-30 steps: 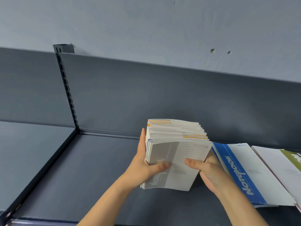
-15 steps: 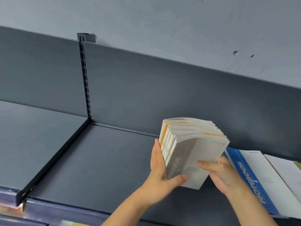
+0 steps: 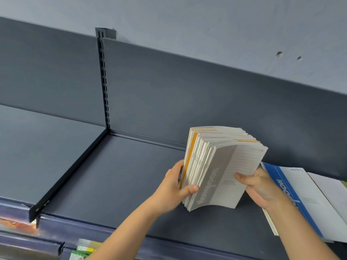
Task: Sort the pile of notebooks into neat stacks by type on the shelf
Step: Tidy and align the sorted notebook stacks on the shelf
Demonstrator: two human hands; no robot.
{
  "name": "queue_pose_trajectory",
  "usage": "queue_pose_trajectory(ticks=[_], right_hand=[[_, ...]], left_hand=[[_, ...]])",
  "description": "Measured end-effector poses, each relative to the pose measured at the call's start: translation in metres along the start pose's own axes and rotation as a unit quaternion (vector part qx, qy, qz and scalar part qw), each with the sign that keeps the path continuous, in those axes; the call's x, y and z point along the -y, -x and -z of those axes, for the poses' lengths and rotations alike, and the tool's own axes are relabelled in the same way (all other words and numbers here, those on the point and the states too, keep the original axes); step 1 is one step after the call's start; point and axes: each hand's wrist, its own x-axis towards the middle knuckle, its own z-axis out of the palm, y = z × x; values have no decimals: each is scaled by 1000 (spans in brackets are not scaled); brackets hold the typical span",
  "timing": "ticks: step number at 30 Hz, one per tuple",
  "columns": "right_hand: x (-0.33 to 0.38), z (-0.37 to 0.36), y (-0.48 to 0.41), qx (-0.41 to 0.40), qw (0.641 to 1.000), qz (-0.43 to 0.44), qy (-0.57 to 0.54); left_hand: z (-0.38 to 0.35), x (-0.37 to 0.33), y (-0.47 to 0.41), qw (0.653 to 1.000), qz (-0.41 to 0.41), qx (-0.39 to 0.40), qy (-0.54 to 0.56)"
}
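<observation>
On the shelf [image 3: 131, 175], notebook bundle [image 3: 221, 166] between left hand [image 3: 174, 188], right hand [image 3: 262, 188]

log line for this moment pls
left hand: grips stack, left edge | right hand: grips right edge | stack: upright, fanned, over shelf | blue notebook: flat on shelf, right of stack

Soft, even, cool light fills the frame, leaving no glare on the matte grey shelf [image 3: 116, 177] and only a faint shadow beneath the held stack of notebooks [image 3: 221, 166]. The wide lens tilts and bows the back panel [image 3: 187, 94] toward the upper right. The lower left corner is smeared, and lettering on the blue notebook [image 3: 308, 199] at right blurs.
</observation>
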Motion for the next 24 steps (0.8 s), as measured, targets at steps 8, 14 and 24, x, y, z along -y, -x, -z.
queue_pose_trajectory(ticks=[8, 14, 24], right_hand=[[2, 2, 9, 5, 1000, 6, -6], [1, -5, 16, 9, 1000, 18, 2], [-14, -19, 23, -28, 999, 10, 24]], left_hand=[[-3, 6, -3, 999, 15, 24, 44], [-35, -16, -1, 995, -58, -25, 73], [-44, -13, -8, 992, -68, -86, 54]])
